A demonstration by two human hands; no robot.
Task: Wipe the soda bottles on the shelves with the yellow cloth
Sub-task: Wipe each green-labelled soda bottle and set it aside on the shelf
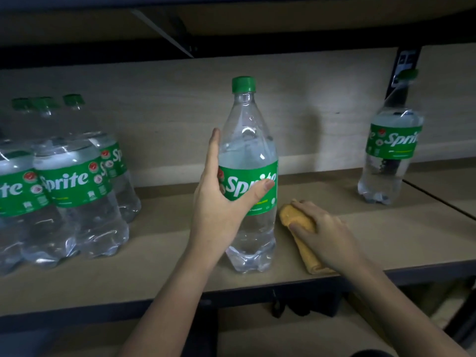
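Observation:
A clear Sprite bottle [248, 155] with a green cap and green label stands upright in the middle of the shelf [159, 266]. My left hand [219, 199] wraps its label band, thumb across the front, fingers up its left side. Just to the bottle's right, the folded yellow cloth [298, 228] lies on the shelf board, and my right hand [322, 233] rests on top of it with fingers curled over its far end. The cloth does not touch the bottle.
A cluster of several Sprite bottles [69, 181] stands at the left of the shelf. One more Sprite bottle [391, 150] stands at the far right by a dark upright post [401, 70]. Another shelf hangs close overhead, and a lower shelf shows below.

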